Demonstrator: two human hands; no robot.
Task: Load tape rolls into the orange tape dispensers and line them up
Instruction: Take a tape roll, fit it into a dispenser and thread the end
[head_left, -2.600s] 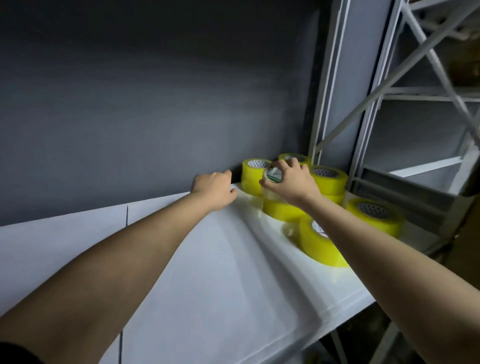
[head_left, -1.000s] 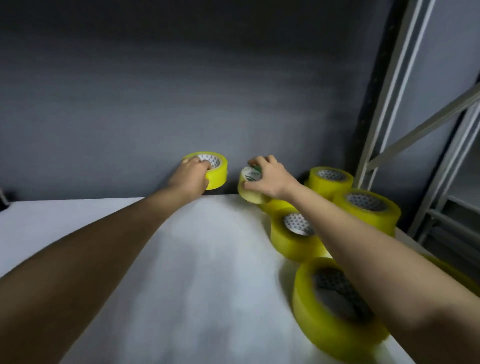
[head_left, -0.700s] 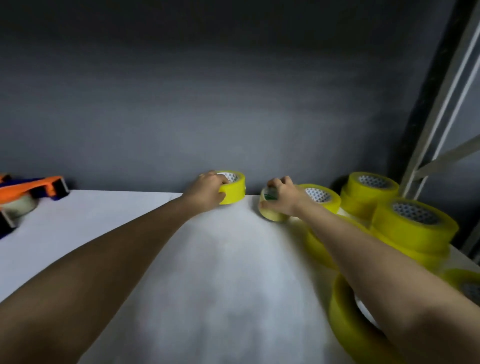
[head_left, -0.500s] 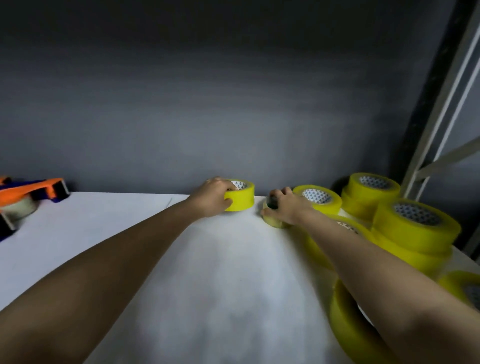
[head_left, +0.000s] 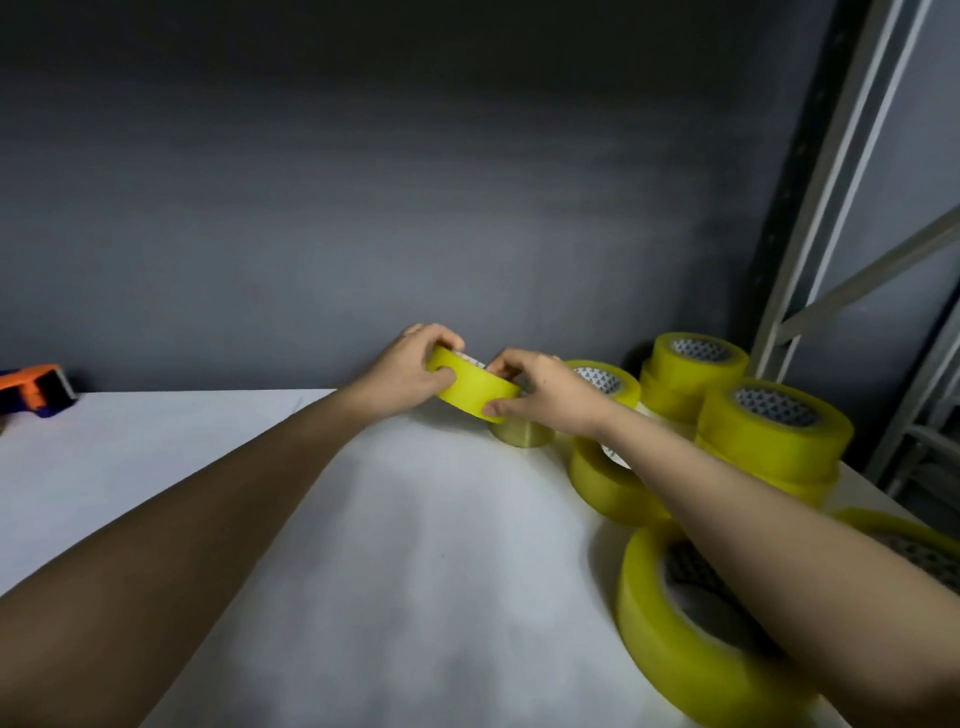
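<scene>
Head view. Both hands hold one yellow tape roll (head_left: 475, 387) tilted and lifted off the white table (head_left: 395, 561), toward twelve o'clock near the grey back wall (head_left: 415, 218). The left hand (head_left: 405, 374) grips its left side, fingers curled over the upper rim and thumb on the outer wall. The right hand (head_left: 545, 395) pinches the right side, thumb on the outer wall, fingers over the top edge. Directly beneath sits a smaller pale roll (head_left: 522, 434), resting on the table; whether the lifted roll touches it cannot be told.

More yellow rolls lie from one to five o'clock: a two-high stack (head_left: 769, 441), a far stack (head_left: 693, 374), and a large roll (head_left: 691, 623) nearest the camera. One orange tape dispenser (head_left: 36, 387) lies well apart at nine o'clock.

Assessment: the roll looks rigid and moderately light, with a smooth, likely slick outer wall. Gripping across the rim, fingers hooked into the core, appears most secure. Loading has not begun.
</scene>
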